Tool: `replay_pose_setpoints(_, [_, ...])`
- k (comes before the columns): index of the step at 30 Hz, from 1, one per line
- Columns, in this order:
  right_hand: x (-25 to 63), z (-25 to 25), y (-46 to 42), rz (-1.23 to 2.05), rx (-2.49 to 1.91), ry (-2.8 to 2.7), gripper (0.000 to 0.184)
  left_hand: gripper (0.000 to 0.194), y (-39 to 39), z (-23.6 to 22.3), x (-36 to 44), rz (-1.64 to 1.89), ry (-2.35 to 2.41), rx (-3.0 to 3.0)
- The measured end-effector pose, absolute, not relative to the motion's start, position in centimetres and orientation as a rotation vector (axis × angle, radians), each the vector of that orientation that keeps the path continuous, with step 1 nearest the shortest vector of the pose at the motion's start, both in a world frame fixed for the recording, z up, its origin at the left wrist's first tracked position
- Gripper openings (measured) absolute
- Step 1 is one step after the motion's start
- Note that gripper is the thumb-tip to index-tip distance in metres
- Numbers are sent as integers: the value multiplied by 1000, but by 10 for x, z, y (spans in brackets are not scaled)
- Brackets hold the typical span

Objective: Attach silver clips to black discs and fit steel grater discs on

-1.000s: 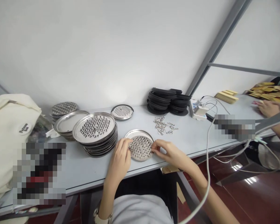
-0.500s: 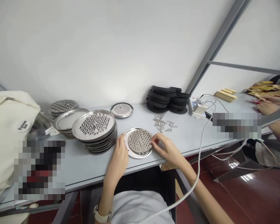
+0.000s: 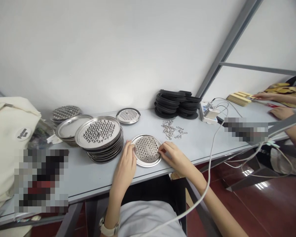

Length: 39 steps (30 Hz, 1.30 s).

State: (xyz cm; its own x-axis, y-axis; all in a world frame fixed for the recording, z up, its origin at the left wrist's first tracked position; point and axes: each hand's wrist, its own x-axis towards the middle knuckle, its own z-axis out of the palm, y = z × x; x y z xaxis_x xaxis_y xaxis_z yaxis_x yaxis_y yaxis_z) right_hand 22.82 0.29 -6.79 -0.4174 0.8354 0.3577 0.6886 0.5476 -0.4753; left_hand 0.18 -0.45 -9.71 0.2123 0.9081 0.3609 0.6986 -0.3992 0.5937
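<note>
A small round steel grater disc (image 3: pixel 146 149) lies on the grey table (image 3: pixel 93 174) right in front of me. My left hand (image 3: pixel 126 162) rests against its left rim with the fingers stretched along the edge. My right hand (image 3: pixel 172 156) has its fingertips pinched on the disc's right rim. A stack of larger perforated steel discs (image 3: pixel 100 136) stands just to the left of my left hand. A loose pile of small metal clips (image 3: pixel 171 128) lies beyond the disc.
Plain steel trays (image 3: pixel 70 127), another perforated stack (image 3: pixel 65 113) and a black-rimmed disc (image 3: pixel 128 116) sit at the back left. Black rings (image 3: pixel 176 104) are stacked at the back. A cream bag (image 3: pixel 11 138) fills the left end. White cables (image 3: pixel 212 131) cross right; another person's hands (image 3: pixel 278 108) work there.
The disc was tilted up between my hands a second ago; it now lies flat, with my left hand moved off its face to its left rim. The other person's hand reached toward the wooden pieces.
</note>
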Motion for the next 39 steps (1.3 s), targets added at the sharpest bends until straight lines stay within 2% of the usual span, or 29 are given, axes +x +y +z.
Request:
replay_pose_setpoints(15, [261,-44,13,35,-1288,-2032,7,35,-6,-96,2,1000,1503,2195])
replay_pose_setpoints(27, [252,-44,-4,563,-1294,-2167,8,38,-7,-96,2,1026,1486,2099])
replay_pose_setpoints(34, [236,-57,10,592,-1295,-2125,8,40,-6,-97,2,1005,1492,2106])
replay_pose_setpoints(39, [242,-60,10,457,-1321,-2156,8,40,-8,-94,2,1015,1458,2069])
